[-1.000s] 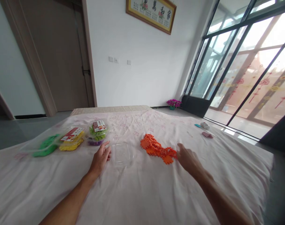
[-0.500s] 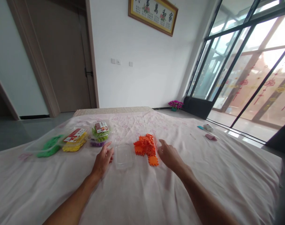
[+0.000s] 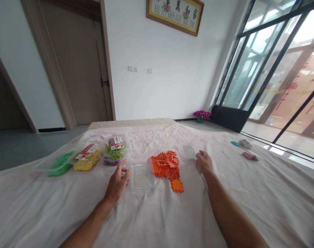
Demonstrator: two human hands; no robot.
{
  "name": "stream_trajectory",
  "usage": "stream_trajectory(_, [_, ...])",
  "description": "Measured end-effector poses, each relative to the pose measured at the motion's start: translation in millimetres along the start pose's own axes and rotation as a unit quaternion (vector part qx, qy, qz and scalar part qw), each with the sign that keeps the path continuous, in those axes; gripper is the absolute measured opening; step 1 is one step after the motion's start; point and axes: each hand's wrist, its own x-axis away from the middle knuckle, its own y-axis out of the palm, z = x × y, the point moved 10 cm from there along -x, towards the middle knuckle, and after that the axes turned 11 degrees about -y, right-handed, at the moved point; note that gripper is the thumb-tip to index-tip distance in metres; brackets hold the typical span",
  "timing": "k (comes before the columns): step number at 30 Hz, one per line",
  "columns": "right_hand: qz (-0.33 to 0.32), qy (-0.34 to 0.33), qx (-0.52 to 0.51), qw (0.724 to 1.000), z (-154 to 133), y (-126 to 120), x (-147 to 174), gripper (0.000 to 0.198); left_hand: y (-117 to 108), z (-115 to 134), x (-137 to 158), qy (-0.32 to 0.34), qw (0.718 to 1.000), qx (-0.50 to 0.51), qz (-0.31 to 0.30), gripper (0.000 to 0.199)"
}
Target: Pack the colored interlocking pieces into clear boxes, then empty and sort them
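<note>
Gathering seemed underway: my right hand (image 3: 204, 161) pinched translucent plastic sheet (image 3: 189, 152); orange notched plastic tiles (image 3: 167, 168) left of that hand likely needed sweeping next; left hand (image 3: 117, 183) slack.

Framed calligraphy (image 3: 175, 15) hangs on the wall (image 3: 159, 94); magenta flowers (image 3: 202, 114) stand near glass panels (image 3: 250, 70).

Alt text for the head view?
Orange pieces lie heaped on pale cloth between two bare hands: the left hand by a clear tub, the right hand at a translucent sheet. Tubs at left hold green, yellow, lime and purple pieces.
</note>
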Motion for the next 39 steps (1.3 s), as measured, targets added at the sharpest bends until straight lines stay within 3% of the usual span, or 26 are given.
stream_trajectory(3, [0.044, -0.105, 0.18, 0.977, -12, -6, 1, 0.049, -2, 0, -1, 0.017, 0.999, -0.023, 0.017, 0.064])
stream_trajectory(5, [0.045, -0.182, 0.209, 0.96, -34, 3, 7, 0.044, -2, 5, 1, 0.042, 0.998, -0.047, 0.029, 0.06])
stream_trajectory(8, [-0.044, -0.304, 0.146, 0.94, -76, 39, 27, 0.035, 1, 12, 5, 0.071, 0.994, -0.077, 0.028, 0.055])
stream_trajectory(10, [-0.133, -0.341, 0.106, 0.925, -96, 64, 47, 0.031, 6, 15, 8, 0.086, 0.993, -0.084, 0.013, 0.053])
stream_trajectory(13, [-0.227, -0.352, 0.109, 0.901, -111, 87, 72, 0.036, 13, 19, 12, 0.109, 0.99, -0.083, -0.013, 0.053])
stream_trajectory(16, [-0.252, -0.337, 0.11, 0.901, -111, 91, 81, 0.042, 16, 18, 11, 0.109, 0.99, -0.078, -0.033, 0.054])
stream_trajectory(25, [-0.187, -0.311, 0.064, 0.93, -95, 84, 69, 0.044, -3, 22, 5, 0.129, 0.99, -0.051, 0.016, 0.042])
stream_trajectory(30, [-0.152, -0.304, 0.033, 0.94, -87, 80, 61, 0.043, -3, 19, 1, 0.138, 0.986, -0.097, 0.018, 0.039])
stream_trajectory(33, [-0.141, -0.297, 0.023, 0.944, -85, 78, 59, 0.042, -1, 26, 4, 0.189, 0.968, -0.167, 0.017, 0.039])
stream_trajectory(39, [-0.14, -0.287, -0.019, 0.947, -86, 76, 58, 0.043, 3, 48, 23, 0.284, 0.92, -0.27, 0.014, 0.021])
